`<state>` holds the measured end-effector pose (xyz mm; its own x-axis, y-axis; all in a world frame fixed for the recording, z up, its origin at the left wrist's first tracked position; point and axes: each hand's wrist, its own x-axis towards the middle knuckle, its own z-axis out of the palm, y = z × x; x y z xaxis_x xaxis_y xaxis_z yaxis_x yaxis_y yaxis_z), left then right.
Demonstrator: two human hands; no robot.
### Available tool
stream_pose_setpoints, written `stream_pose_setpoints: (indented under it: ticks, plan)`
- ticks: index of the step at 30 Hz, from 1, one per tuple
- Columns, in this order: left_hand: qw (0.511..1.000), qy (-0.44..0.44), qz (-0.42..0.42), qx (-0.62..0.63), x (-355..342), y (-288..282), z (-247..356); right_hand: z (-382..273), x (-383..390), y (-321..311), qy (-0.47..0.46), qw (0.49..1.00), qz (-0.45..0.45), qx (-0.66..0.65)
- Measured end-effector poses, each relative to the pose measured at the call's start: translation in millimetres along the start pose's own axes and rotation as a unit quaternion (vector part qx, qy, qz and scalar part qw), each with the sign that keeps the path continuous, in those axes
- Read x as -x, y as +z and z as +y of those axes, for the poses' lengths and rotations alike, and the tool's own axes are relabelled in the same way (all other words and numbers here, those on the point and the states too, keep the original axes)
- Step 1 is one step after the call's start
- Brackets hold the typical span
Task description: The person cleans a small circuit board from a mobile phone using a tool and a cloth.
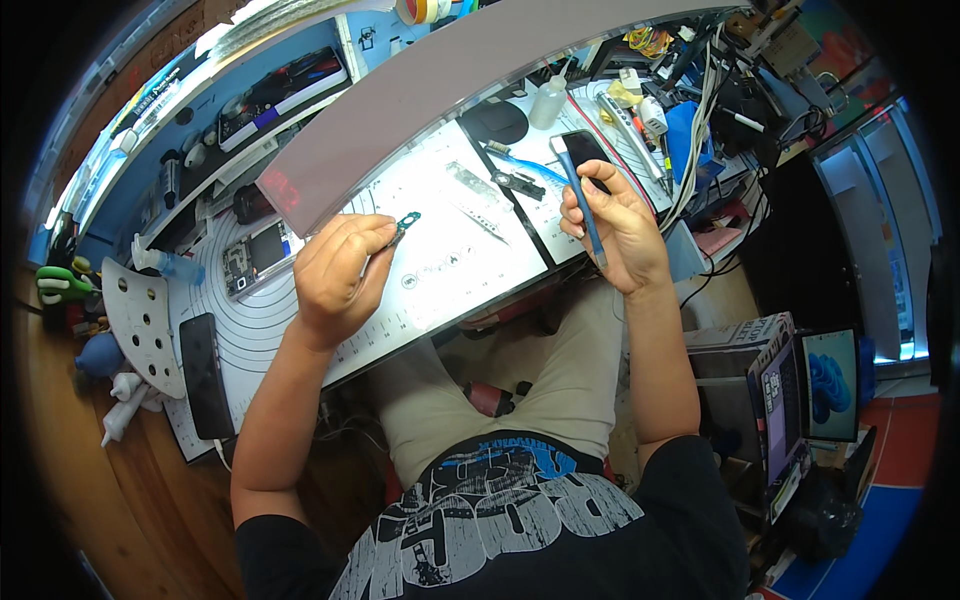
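Observation:
My left hand (342,268) is raised over the brightly lit mat, thumb and fingers pinching a small green circuit board (408,221). Off to the right, my right hand (622,228) holds a slim blue stick-like tool (588,212) between thumb and fingers. The tool is tilted, with a pale end at the top; its exact kind is unclear. A dark phone (583,148) lies just behind that hand. Between the hands, pointed tweezers (484,222) rest on the white mat (440,285). An opened phone (262,262) with exposed innards lies left of my left hand.
A long pale panel (400,110) arches over the bench. A black phone with a cable (205,375) lies at the left. A squeeze bottle (548,102) stands at the back, near a black round pad (494,122). Cables (700,130) and tools crowd the right.

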<state>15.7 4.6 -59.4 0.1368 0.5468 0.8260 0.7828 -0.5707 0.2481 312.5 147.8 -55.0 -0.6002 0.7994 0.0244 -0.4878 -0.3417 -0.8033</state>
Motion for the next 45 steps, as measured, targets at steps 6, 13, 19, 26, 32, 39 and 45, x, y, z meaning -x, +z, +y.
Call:
stream_pose_setpoints:
  ticks: [6,13,19,26,32,39,45]
  plan:
    - [1.0,-0.008,0.004,0.012,2,0,0,7,5,3,-0.004,0.995,-0.066,-0.07]
    - [1.0,0.017,0.014,0.01,-1,3,3,31,18,0,-0.005,0.912,-0.194,-0.363]
    - [0.999,0.001,-0.041,0.018,4,5,4,48,23,18,-0.028,0.934,-0.173,-0.311]
    - [0.989,-0.022,-0.143,0.012,20,17,4,81,46,52,-0.152,0.957,-0.023,0.245]
    - [0.987,-0.036,-0.16,0.003,25,19,5,110,39,56,-0.263,0.901,-0.019,0.345]
    - [0.991,-0.029,-0.133,0.008,23,22,5,113,36,55,-0.288,0.876,-0.021,0.385]
    - [0.993,-0.022,-0.118,0.007,25,24,3,114,31,54,-0.331,0.85,-0.041,0.409]
